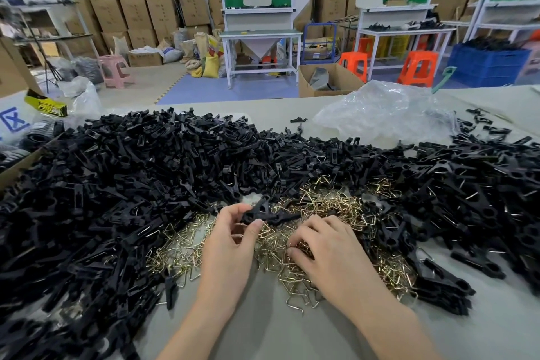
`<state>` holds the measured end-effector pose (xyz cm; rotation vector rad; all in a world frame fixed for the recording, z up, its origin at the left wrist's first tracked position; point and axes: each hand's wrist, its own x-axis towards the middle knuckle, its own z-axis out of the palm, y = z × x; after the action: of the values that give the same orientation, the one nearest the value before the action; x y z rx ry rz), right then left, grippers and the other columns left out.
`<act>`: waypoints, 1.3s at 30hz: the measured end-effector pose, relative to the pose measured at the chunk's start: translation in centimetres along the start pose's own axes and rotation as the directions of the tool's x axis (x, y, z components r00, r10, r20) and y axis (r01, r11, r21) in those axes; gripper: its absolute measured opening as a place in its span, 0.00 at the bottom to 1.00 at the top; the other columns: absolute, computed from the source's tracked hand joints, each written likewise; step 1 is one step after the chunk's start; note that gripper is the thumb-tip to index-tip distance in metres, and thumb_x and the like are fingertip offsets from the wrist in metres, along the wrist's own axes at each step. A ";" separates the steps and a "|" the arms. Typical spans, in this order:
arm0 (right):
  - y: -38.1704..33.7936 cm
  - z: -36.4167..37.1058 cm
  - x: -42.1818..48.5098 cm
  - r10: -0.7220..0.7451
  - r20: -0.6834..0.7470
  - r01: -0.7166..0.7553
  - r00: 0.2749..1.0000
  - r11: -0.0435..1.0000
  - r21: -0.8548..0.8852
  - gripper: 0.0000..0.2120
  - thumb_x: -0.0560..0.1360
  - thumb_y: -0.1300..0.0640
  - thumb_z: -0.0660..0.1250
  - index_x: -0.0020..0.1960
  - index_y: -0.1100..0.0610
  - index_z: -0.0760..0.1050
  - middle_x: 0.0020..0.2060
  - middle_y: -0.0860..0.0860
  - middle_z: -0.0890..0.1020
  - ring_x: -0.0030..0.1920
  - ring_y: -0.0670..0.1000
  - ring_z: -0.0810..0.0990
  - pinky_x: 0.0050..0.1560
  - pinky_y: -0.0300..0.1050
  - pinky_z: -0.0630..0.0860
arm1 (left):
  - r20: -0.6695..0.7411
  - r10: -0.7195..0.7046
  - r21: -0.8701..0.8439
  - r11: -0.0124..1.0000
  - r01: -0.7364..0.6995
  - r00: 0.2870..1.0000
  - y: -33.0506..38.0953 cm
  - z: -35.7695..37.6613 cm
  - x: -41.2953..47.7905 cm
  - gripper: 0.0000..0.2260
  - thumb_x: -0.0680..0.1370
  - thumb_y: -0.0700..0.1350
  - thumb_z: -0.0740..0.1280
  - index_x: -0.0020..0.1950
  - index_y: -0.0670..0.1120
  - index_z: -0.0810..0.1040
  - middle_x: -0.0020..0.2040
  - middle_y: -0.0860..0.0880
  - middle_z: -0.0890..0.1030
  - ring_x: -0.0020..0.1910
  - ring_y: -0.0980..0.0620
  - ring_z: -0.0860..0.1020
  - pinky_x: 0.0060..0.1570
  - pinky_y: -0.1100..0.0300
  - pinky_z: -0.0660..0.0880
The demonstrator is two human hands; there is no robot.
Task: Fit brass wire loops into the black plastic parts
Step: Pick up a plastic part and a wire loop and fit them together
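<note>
Head view, step in hand: you look to be pairing one part with one loop. The part is already up, and the loop is being fetched.
Head view, how to do it well: take a single loop out of the tangle. The brass wire loops (321,207) hook into each other, so shake off any that cling before you lift. Turn the part so its loop seat faces your right hand, then bring the loop's open ends to it squarely. My guess is that a skewed entry will spring the wire back out.
Head view, left hand: your left hand (230,240) is raised just above the table (263,330). Its fingers are curled, and thumb and fingertips pinch one black plastic part (257,213) at its near end. The rest of the part points away and to the right, over the loops.
Head view, right hand: your right hand (324,245) lies palm down on the brass pile, fingers bent with their tips dug into the loops. I cannot tell whether a loop is actually pinched yet.
Head view, hands together or apart: they are near each other but not touching.
Head view, where the stock is: the loops lie on the table between and beyond your hands. The heap of black parts (117,178) rings them on the left, the far side and the right.
</note>
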<state>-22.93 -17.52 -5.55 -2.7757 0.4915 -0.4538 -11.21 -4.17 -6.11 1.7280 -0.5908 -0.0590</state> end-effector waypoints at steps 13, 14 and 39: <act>-0.6 -1.3 0.3 0.299 -0.084 -0.128 0.950 0.623 0.771 0.08 0.80 0.53 0.69 0.54 0.41 0.83 0.43 0.40 0.85 0.43 0.42 0.84 0.45 0.31 0.77 | 0.060 0.078 -0.121 0.990 -0.070 0.995 0.3 -0.1 -0.4 0.13 0.79 0.45 0.71 0.52 0.65 0.76 0.43 0.52 0.81 0.37 0.56 0.76 0.38 0.67 0.73; -0.6 -1.4 0.4 0.320 -0.069 -0.132 0.945 0.567 0.813 0.08 0.80 0.53 0.69 0.54 0.41 0.84 0.44 0.42 0.86 0.43 0.44 0.85 0.46 0.33 0.79 | 0.072 0.081 -0.136 0.988 -0.071 0.994 0.5 0.0 -0.5 0.13 0.78 0.45 0.71 0.52 0.65 0.76 0.43 0.53 0.81 0.37 0.57 0.75 0.39 0.67 0.73; 1.3 -1.5 1.0 0.130 0.278 -0.281 0.952 0.007 0.960 0.23 0.70 0.57 0.76 0.65 0.52 0.79 0.38 0.49 0.85 0.41 0.49 0.84 0.55 0.47 0.82 | 0.406 0.097 -0.376 0.924 0.070 0.909 0.2 -0.2 -0.3 0.14 0.75 0.44 0.69 0.60 0.45 0.77 0.45 0.51 0.83 0.42 0.53 0.80 0.42 0.62 0.77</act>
<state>-22.95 -19.42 -4.32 -1.2157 0.3090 -0.3333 -11.47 -3.87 -5.94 1.3276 -0.8451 -0.5170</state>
